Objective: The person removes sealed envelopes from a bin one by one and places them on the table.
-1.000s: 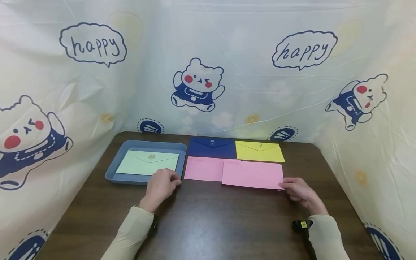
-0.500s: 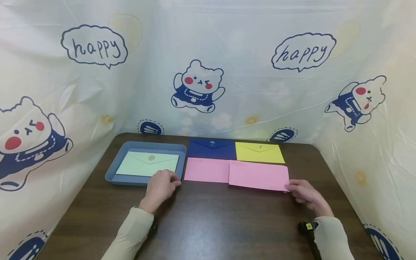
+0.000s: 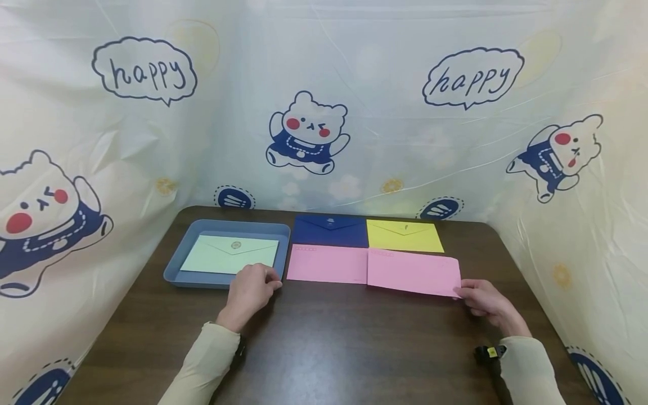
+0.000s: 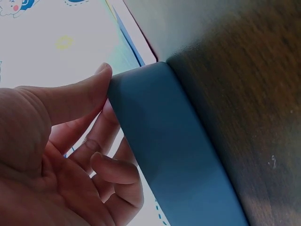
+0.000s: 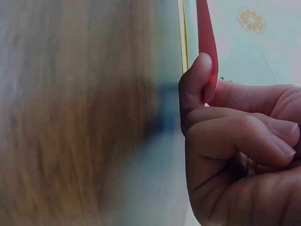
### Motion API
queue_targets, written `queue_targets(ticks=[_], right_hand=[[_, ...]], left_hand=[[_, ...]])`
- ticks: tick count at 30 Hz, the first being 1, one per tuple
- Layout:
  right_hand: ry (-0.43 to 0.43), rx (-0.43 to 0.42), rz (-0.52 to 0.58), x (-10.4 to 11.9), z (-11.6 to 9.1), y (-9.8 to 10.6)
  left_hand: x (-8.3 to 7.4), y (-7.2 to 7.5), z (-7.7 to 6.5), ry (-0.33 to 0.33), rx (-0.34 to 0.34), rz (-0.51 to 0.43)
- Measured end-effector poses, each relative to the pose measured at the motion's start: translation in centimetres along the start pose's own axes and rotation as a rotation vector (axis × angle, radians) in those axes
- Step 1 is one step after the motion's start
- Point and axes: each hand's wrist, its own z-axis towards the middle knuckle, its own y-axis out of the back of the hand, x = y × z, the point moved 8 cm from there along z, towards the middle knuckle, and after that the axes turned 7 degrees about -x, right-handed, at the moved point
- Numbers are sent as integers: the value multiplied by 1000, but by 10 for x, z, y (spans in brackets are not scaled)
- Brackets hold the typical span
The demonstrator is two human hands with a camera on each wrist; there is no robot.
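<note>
My right hand pinches the lower right corner of a pink envelope between thumb and fingertips. Seen edge-on in the right wrist view, that envelope stands off the brown tabletop, other fingers curled below it. Its left edge meets a second pink envelope lying on the table. At the front right corner of a blue tray, my left hand holds the rim. In the left wrist view the thumb is at the corner of the tray wall, fingers behind it. A pale green envelope lies in the tray.
A dark blue envelope and a yellow envelope lie in a row behind the pink ones. The brown table ends at a printed curtain, which rises at the back and both sides.
My right hand has slid rightward with its pink envelope, uncovering more of the other pink envelope until they sit edge to edge. The left hand stays at the tray's corner.
</note>
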Motion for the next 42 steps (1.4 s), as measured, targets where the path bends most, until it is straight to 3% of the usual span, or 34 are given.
queue_targets(ticks=[13, 42], right_hand=[[-27, -24, -45, -9, 1, 17], [-2, -26, -113, -11, 7, 32]], left_hand=[[1, 0, 0, -4, 0, -10], [0, 1, -1, 8, 1, -9]])
